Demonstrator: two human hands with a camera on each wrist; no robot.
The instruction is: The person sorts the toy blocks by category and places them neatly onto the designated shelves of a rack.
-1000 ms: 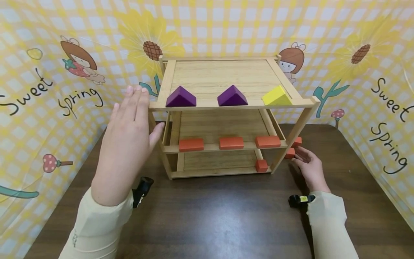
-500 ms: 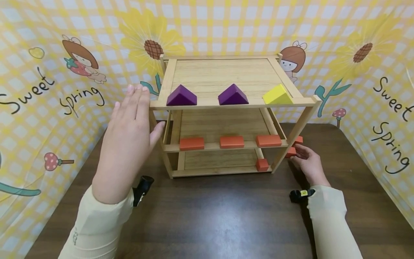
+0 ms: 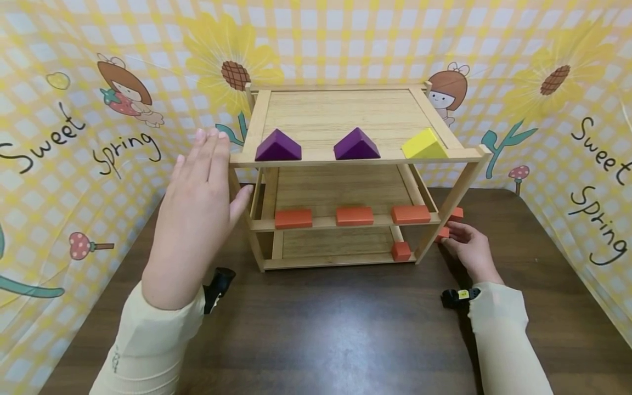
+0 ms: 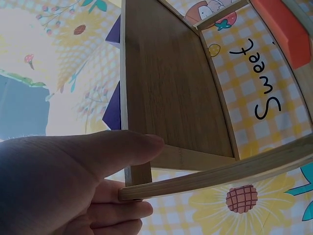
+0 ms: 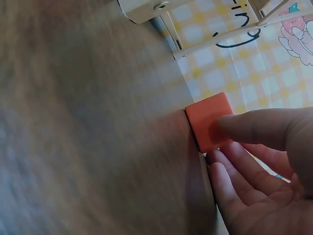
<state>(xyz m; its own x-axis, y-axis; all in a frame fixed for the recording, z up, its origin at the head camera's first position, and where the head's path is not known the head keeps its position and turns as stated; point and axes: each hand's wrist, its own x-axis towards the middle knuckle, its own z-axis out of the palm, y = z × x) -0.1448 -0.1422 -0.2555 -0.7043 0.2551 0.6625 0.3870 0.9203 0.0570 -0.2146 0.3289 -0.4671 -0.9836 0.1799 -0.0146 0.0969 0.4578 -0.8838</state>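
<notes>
A three-tier wooden shelf [image 3: 340, 109] stands on the dark table. My left hand [image 3: 190, 214] holds its front left corner, the thumb [image 4: 132, 149] on one side of the post and the fingers on the other. To the right of the shelf, my right hand [image 3: 471, 249] pinches a small red block [image 5: 210, 120] between thumb and fingers at table level. Another red block [image 3: 457, 213] sits just behind it, partly hidden by the shelf post. Along the top tier's front edge stand two purple triangular blocks [image 3: 278, 146] and a yellow one [image 3: 423, 144].
Three red blocks [image 3: 354, 215] lie spaced along the middle tier's front edge. One red cube [image 3: 401, 251] sits at the right end of the bottom tier. A yellow checked cloth [image 3: 355, 38] surrounds the table [image 3: 326, 329] at the back and sides.
The head view has shifted slightly. At my right fingertips the red block shows at a slightly different angle. My left hand keeps its place on the shelf.
</notes>
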